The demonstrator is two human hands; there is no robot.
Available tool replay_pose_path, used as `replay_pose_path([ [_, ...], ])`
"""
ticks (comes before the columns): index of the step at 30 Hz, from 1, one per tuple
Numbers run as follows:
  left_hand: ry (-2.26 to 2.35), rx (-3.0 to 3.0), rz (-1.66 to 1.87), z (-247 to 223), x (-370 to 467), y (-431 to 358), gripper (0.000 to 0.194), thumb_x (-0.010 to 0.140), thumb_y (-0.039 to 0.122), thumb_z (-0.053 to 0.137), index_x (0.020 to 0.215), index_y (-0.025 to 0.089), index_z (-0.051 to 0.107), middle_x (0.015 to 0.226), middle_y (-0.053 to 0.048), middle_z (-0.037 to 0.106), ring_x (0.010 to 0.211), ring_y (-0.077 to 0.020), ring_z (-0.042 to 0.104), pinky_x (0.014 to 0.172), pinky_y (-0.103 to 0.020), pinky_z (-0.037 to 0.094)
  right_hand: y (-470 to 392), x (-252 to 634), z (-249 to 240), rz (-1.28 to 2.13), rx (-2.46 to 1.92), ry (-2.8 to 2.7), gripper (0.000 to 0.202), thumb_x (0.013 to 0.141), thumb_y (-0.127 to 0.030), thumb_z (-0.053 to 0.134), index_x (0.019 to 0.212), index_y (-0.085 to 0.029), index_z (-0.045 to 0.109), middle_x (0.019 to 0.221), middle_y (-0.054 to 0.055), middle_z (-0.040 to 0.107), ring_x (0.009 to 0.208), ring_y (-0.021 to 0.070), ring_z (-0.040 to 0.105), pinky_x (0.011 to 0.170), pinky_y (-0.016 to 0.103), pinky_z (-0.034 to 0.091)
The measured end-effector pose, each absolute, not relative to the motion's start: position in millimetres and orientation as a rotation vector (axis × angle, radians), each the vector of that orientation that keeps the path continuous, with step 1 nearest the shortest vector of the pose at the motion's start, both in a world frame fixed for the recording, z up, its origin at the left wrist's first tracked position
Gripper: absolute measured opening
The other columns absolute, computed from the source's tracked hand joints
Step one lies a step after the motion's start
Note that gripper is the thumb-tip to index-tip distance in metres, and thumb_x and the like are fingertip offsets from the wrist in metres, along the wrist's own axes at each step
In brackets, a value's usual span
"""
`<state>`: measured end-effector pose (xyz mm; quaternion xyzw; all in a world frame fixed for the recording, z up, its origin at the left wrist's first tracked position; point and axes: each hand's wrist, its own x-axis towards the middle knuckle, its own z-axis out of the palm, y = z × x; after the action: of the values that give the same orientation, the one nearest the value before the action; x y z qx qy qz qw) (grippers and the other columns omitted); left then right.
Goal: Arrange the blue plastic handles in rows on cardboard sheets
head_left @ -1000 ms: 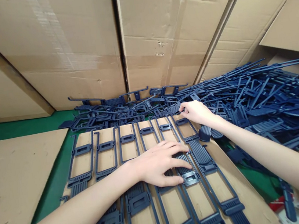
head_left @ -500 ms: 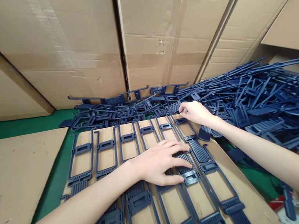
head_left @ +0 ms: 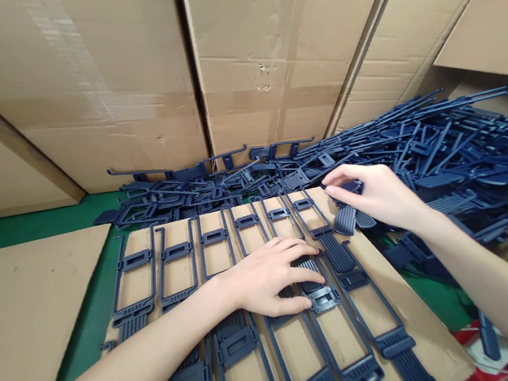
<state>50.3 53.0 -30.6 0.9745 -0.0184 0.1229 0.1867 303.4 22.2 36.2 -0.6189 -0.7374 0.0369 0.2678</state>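
Observation:
Several dark blue plastic frames [head_left: 177, 250] lie in two rows on a cardboard sheet [head_left: 391, 272]. Over the middle of them rests my left hand [head_left: 273, 278], fingers spread, its fingertips touching a frame with a shiny clip [head_left: 323, 299]. My right hand [head_left: 368, 193] is above the sheet's far right corner, thumb and index finger curved with a gap between them. A small dark bit shows at its fingertips; whether it is held cannot be made out. Below this hand are ribbed dark blue pieces [head_left: 346, 220].
A heap of loose dark blue parts [head_left: 447, 151] spreads behind and to the right. Large cardboard boxes [head_left: 252, 45] stand at the back. Another cardboard sheet [head_left: 28, 298] lies at left on a green surface [head_left: 90, 204]. Red and white material [head_left: 503, 348] shows at lower right.
My right hand has moved right, off the top end of the rightmost far frame, and its thumb and index finger are more visible. My left hand stays in place. The view has shifted slightly.

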Motion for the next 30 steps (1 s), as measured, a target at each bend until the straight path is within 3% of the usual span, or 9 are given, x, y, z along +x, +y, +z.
replay_pose_path([
  [6, -0.052, 2.730, 0.361, -29, 50, 54, 0.038, 0.089, 0.042, 0.056, 0.122, 0.023, 0.062, 0.142, -0.014, 0.047, 0.128, -0.0313, 0.044, 0.106, -0.047, 0.036, -54, 326, 27, 0.423, -1.834, -1.856, 0.028, 0.088, -0.048, 0.056, 0.096, -0.023, 0.068, 0.091, 0.003, 0.073, 0.080, 0.0210, 0.068, 0.070, 0.029, 0.055],
  [12, -0.029, 2.738, 0.315, -26, 50, 54, 0.038, 0.090, 0.043, 0.055, 0.123, 0.024, 0.061, 0.141, -0.013, 0.048, 0.129, -0.0304, 0.044, 0.108, -0.047, 0.035, -125, 363, -48, 0.641, -2.022, -1.320, 0.042, 0.082, -0.059, 0.059, 0.103, -0.023, 0.067, 0.107, 0.006, 0.072, 0.099, 0.0250, 0.067, 0.088, 0.035, 0.054],
  [17, -0.023, 2.741, 0.290, -24, 51, 53, 0.038, 0.090, 0.042, 0.054, 0.124, 0.024, 0.061, 0.142, -0.013, 0.047, 0.130, -0.0299, 0.044, 0.109, -0.047, 0.034, -152, 354, -87, 0.787, -2.049, -1.160, 0.051, 0.080, -0.063, 0.056, 0.108, -0.022, 0.067, 0.112, 0.008, 0.071, 0.101, 0.0275, 0.067, 0.082, 0.034, 0.056],
  [30, 0.020, 2.738, 0.252, -20, 51, 54, 0.038, 0.089, 0.039, 0.056, 0.124, 0.025, 0.061, 0.143, -0.012, 0.047, 0.129, -0.0315, 0.044, 0.108, -0.049, 0.035, -137, 332, -65, 0.432, -2.236, -1.461, 0.044, 0.090, -0.058, 0.042, 0.092, -0.025, 0.071, 0.089, 0.003, 0.075, 0.079, 0.0254, 0.070, 0.066, 0.032, 0.053],
])
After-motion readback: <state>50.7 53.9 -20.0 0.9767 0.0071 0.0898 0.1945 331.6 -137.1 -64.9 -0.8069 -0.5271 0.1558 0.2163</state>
